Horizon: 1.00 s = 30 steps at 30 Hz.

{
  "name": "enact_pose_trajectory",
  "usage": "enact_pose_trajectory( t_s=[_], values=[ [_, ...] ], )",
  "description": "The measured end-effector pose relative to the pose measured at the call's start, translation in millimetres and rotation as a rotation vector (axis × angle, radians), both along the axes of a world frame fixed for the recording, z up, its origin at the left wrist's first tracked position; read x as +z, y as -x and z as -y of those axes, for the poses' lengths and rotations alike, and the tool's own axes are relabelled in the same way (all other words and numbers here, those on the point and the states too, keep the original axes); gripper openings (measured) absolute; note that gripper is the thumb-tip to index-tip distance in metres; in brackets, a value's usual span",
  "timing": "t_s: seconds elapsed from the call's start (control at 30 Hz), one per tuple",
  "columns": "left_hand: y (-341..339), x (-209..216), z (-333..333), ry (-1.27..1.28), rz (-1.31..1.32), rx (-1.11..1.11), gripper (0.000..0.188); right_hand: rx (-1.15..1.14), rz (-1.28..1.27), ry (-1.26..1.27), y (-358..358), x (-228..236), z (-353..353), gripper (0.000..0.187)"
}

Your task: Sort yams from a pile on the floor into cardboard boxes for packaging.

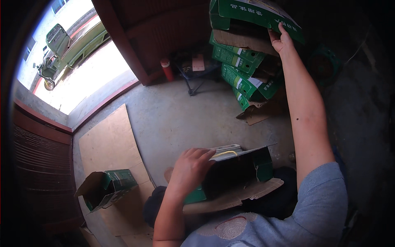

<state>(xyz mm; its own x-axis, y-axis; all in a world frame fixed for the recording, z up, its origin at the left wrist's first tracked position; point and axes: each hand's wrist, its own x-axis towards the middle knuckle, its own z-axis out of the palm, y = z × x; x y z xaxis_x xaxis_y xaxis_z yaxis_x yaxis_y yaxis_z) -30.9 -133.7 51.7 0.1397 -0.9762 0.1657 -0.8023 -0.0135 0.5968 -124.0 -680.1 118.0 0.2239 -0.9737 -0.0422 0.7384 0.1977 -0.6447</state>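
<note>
My right arm reaches far up and to the right. There my right hand [282, 43] grips the lower edge of a green cardboard box [255, 13], its thumb and fingers closed on it. This box is tilted on top of a stack of similar green boxes [242, 78]. Across my lap lies another open cardboard box [264, 168], its dark inside showing, with brown flaps and a yellow cord handle [226, 154]. My left hand [191, 169] is closed over its left end, the fingers bent at the upper edge; the fingertips are partly hidden.
An open green box [119, 181] sits on a flat brown cardboard sheet [111, 140] at left. A red cylinder [167, 69] and a small dark folding stand [191, 80] are near the doorway. Outside stands a green cargo tricycle [78, 47].
</note>
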Motion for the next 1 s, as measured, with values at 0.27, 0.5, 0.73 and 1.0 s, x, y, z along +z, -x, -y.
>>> enact_pose_trajectory(
  t_s=[0.27, 0.5, 0.73, 1.0],
  values=[
    [1, 2, -7, 0.004, -0.025, 0.019, 0.029, 0.112, -0.091, -0.028, 26, 2, -40, 0.057],
    [7, -7, -3, 0.009, -0.013, 0.024, 0.029, 0.252, -0.293, 0.144, 133, 1, -124, 0.046],
    [22, -19, -3, -0.089, -0.026, 0.004, 0.031, 0.141, -0.873, -0.036, 363, -142, -251, 0.033],
    [39, -50, -1, -0.193, -0.037, 0.057, 0.03, -0.097, -1.313, -0.568, 681, -482, -515, 0.053]
  ],
)
